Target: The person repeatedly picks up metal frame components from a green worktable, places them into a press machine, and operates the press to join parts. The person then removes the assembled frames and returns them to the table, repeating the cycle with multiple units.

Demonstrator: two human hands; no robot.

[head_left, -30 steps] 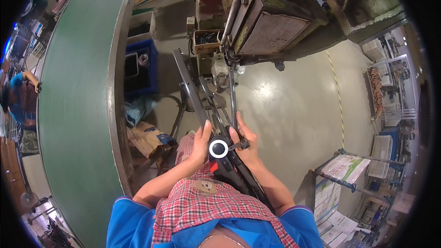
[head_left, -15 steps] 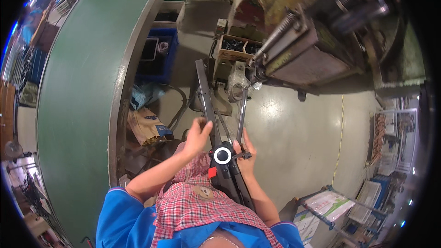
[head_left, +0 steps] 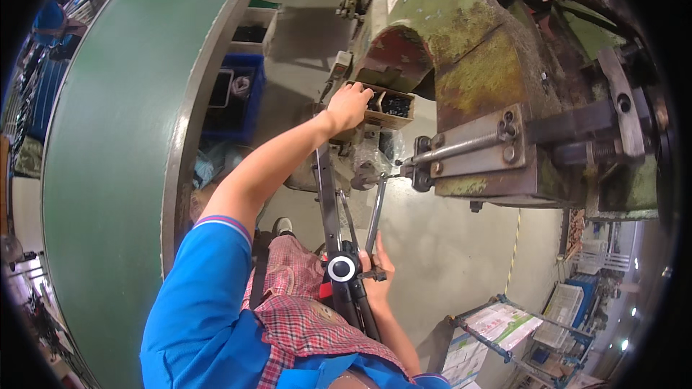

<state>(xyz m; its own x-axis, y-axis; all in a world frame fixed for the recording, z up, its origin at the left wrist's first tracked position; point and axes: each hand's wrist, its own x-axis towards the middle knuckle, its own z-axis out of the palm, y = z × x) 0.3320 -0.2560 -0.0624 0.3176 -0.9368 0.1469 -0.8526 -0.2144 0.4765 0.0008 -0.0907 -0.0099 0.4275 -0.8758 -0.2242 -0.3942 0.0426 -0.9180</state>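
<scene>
Here the left hand (head_left: 347,105) reaches into a parts tray (head_left: 389,104), fingers hidden; right hand (head_left: 378,273) grips a metal rod (head_left: 375,210).

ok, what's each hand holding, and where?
Right hand grips the long metal tongs at the handle end. Left hand reaches into the small parts box; any hold can't be told.

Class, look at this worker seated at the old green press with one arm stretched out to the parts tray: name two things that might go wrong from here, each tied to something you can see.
1. The left hand reaches into the small tray of dark parts right beside the green press; a moving part there might catch the fingers.
2. The right hand alone holds the long metal rods near the lap; with the body leaning forward, the grip may slip.
</scene>
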